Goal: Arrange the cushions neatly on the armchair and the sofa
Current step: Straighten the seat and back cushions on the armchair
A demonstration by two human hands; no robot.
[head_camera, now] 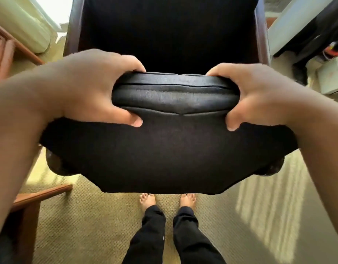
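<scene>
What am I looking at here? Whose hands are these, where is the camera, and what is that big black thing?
There is no machine here. A person wears one wide-angle camera on the head, looking forward and down, so you see their own two hands. The left hand and the right hand each grip the upper edge of a large black cushion, thumbs toward the camera. Beyond it stands a dark armchair. Below the cushion are the person's bare feet on a beige carpet. Wooden furniture shows at the left.
</scene>
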